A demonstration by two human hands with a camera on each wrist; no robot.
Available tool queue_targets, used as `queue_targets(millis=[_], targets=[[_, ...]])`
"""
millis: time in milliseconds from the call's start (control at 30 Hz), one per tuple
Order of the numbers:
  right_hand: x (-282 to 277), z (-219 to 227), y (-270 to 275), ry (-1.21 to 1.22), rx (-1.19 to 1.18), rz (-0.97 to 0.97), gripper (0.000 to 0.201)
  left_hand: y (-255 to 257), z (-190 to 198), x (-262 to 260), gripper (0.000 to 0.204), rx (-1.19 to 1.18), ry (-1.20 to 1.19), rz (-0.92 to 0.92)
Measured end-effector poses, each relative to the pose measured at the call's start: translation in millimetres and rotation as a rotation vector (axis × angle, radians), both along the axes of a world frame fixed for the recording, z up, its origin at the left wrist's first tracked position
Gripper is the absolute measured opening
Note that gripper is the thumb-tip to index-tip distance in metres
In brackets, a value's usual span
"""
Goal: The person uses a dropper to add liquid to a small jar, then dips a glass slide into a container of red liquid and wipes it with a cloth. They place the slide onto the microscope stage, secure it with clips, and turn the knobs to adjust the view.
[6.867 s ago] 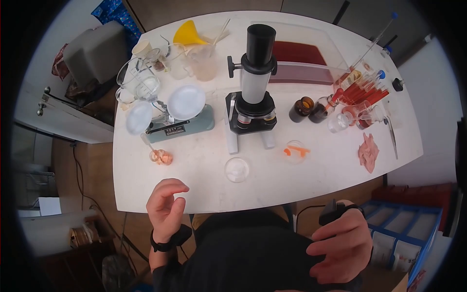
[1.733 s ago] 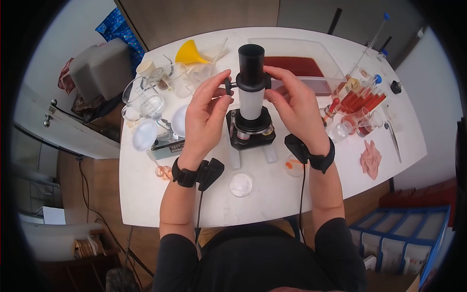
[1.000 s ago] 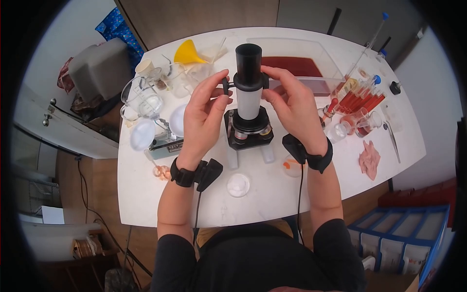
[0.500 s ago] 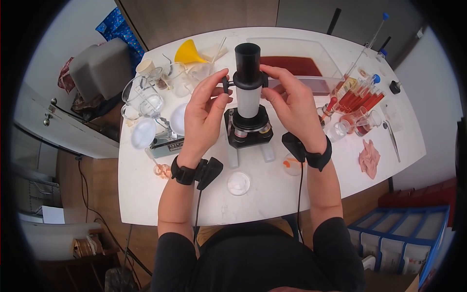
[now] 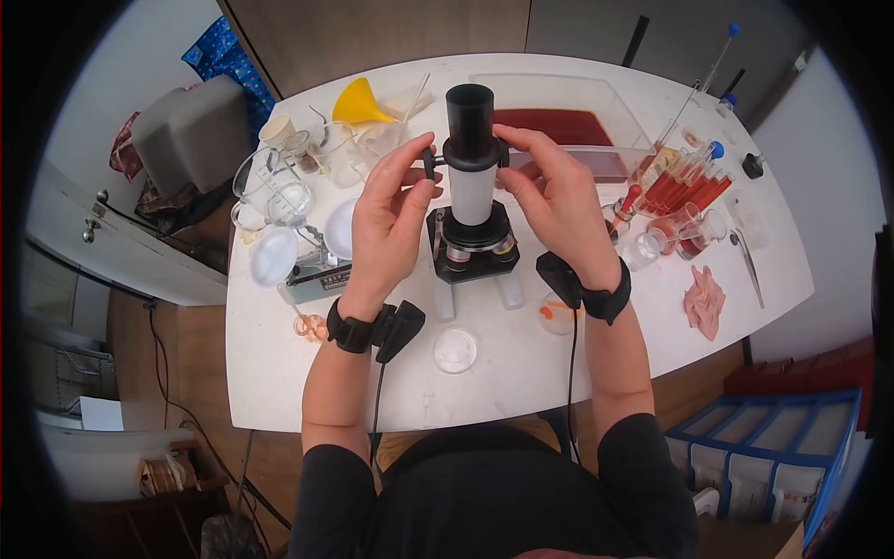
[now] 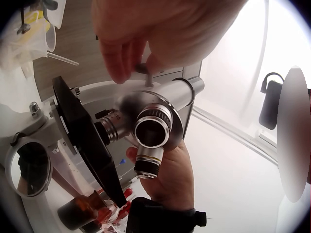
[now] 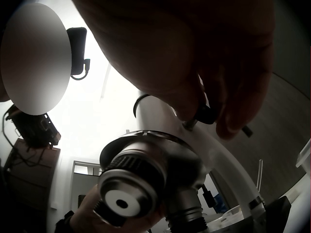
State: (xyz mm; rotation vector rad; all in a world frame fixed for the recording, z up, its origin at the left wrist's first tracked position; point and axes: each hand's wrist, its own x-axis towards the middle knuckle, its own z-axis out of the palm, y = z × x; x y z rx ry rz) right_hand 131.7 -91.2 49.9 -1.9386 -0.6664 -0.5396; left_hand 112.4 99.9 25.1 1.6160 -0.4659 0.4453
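Note:
A microscope (image 5: 473, 196) with a black eyepiece tube and white barrel stands upright mid-table. My left hand (image 5: 386, 219) pinches the black knob (image 5: 429, 163) on its left side between thumb and fingers. On the opposite side my right hand (image 5: 563, 205) holds the other knob (image 5: 503, 153), partly covered by the fingers. The left wrist view shows the objective lenses (image 6: 151, 131) above the black stage (image 6: 87, 141), with the left hand (image 6: 160, 34) over them. In the right wrist view the right hand (image 7: 194, 63) grips a dark knob (image 7: 207, 114) beside the barrel.
A petri dish (image 5: 455, 351) lies in front of the microscope, another with orange pieces (image 5: 557, 315) to its right. A balance scale (image 5: 318, 283) and glassware stand left; brown bottles, red-filled test tubes (image 5: 684, 191), tweezers (image 5: 748, 268) and a pink cloth (image 5: 704, 303) are right.
Both hands have risen from near the table's front edge to the microscope knobs. Over the last second they stay there, with only a slight shift of the view.

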Motion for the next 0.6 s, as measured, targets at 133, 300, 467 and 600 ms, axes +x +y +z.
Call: queue_targets(millis=[133, 300, 467, 600], targets=[[-0.2, 0.2, 0.4, 0.000, 0.003, 0.000, 0.035, 0.3, 0.6, -0.6, 0.039, 0.013, 0.004, 0.006], [0.2, 0.3, 0.1, 0.002, 0.003, 0.005, 0.035, 0.4, 0.2, 0.0, 0.039, 0.014, 0.003, 0.007], [0.1, -0.3, 0.0, 0.006, 0.002, 0.000, 0.034, 0.4, 0.1, -0.3, 0.039, 0.017, 0.003, 0.007], [-0.6, 0.4, 0.6, 0.053, -0.013, -0.017, 0.032, -0.9, -2.0, 2.9, 0.037, -0.036, 0.008, -0.026]])
